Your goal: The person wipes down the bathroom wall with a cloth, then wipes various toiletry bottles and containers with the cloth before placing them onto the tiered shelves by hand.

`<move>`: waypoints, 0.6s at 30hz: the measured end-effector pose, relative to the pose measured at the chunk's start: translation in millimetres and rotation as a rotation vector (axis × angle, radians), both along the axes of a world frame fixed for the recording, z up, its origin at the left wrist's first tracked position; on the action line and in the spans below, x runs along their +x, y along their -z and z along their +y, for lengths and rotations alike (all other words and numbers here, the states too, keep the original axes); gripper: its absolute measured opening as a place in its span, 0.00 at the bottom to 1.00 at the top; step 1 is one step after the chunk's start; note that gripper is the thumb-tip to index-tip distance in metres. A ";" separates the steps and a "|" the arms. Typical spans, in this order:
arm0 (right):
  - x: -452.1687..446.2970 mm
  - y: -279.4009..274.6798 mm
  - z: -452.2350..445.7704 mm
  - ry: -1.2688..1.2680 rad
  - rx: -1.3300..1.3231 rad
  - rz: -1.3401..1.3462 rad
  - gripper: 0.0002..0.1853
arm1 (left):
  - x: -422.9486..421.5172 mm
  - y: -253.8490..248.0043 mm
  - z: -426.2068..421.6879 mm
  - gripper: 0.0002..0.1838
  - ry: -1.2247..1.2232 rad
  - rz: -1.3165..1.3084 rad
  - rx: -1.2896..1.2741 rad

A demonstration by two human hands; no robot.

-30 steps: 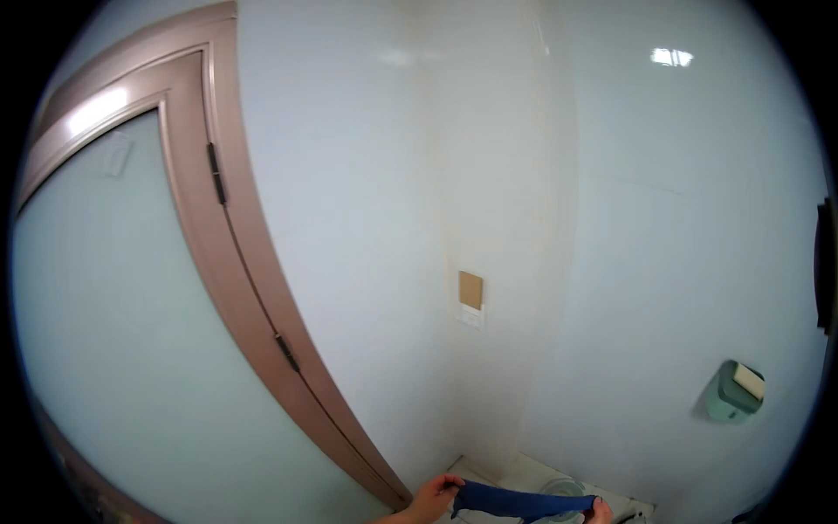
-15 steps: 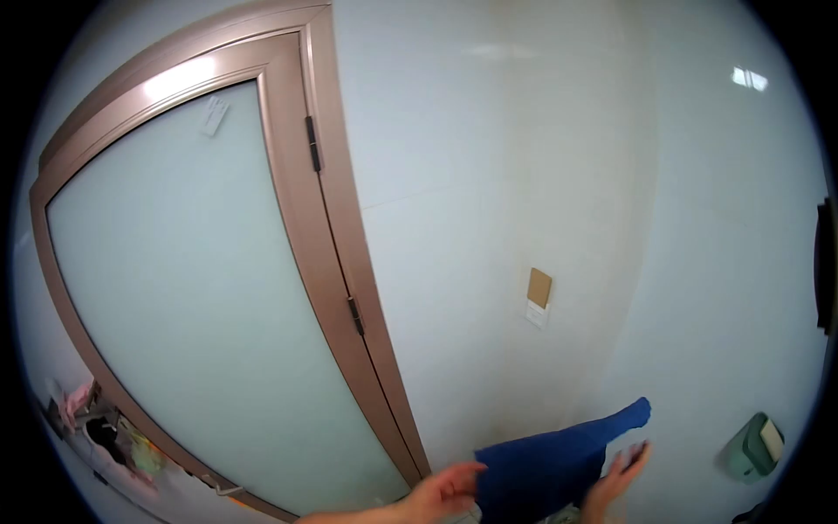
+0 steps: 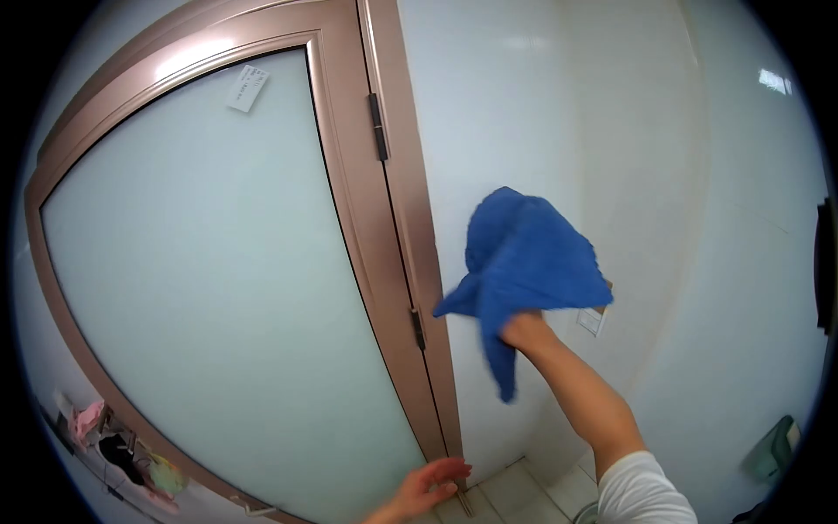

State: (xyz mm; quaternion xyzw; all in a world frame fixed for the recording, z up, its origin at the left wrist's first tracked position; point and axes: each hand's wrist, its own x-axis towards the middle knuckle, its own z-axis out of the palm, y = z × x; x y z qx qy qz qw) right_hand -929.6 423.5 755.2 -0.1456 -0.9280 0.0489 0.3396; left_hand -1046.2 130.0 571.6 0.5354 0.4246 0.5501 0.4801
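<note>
Door (image 3: 192,262): up-left of the fingers of the left hand (image 3: 428,489), label (image 3: 249,87) high on its glass. Left fingers empty, loosely bent, in front of the door's hinge side; contact unclear. Blue cloth (image 3: 532,244): up-right of left fingers, draped over the right hand (image 3: 524,332), covering its fingers, can't tell if clamped. Switch (image 3: 592,321): just right of right hand, partly behind cloth. Green box (image 3: 772,450): on wall, well down-right of right fingers.
</note>
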 end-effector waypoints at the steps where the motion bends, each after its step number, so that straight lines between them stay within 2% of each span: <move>1: -41.6 -11.7 5.7 0.012 0.038 0.061 0.18 | -11.6 10.1 2.0 0.26 -0.043 -0.031 -0.013; 2: -85.6 -11.6 13.6 -0.050 -0.158 0.319 0.15 | -21.4 30.9 1.6 0.28 -0.087 -0.062 -0.023; 4: -128.8 -20.1 33.4 0.204 0.365 0.593 0.21 | -44.8 44.9 0.2 0.29 -0.124 -0.100 -0.032; 6: -129.2 -47.9 47.1 0.149 0.502 0.584 0.26 | -64.5 41.2 -9.1 0.29 -0.123 -0.116 -0.022; 7: -126.6 -83.5 51.1 0.100 0.542 0.658 0.30 | -76.7 48.6 -1.7 0.30 -0.173 -0.146 -0.017; 8: -135.6 -112.0 84.3 0.228 0.689 0.596 0.34 | -81.1 60.3 -3.5 0.30 -0.226 -0.187 -0.032; 10: -134.6 -209.2 100.3 0.239 1.008 0.532 0.31 | -84.1 68.4 -0.3 0.31 -0.285 -0.247 -0.064; 11: -143.5 -253.5 110.6 0.260 1.063 0.662 0.37 | -85.1 70.2 5.4 0.31 -0.289 -0.267 -0.071; 12: -163.1 -302.6 116.7 0.102 0.605 0.701 0.35 | -87.1 73.1 14.3 0.31 -0.301 -0.275 -0.072; 14: -146.4 -317.0 72.7 0.167 0.723 0.675 0.42 | -86.0 73.6 30.1 0.31 -0.342 -0.259 -0.080; 15: -153.4 -293.8 85.0 0.154 0.798 0.760 0.38 | -81.5 73.9 41.4 0.31 -0.360 -0.254 -0.075; 17: -148.7 -199.1 80.4 0.120 0.853 0.848 0.33 | -69.0 72.2 54.4 0.30 -0.395 -0.294 -0.099; 18: -132.6 -142.6 71.4 0.124 0.720 0.649 0.33 | -61.5 69.5 62.4 0.30 -0.417 -0.317 -0.098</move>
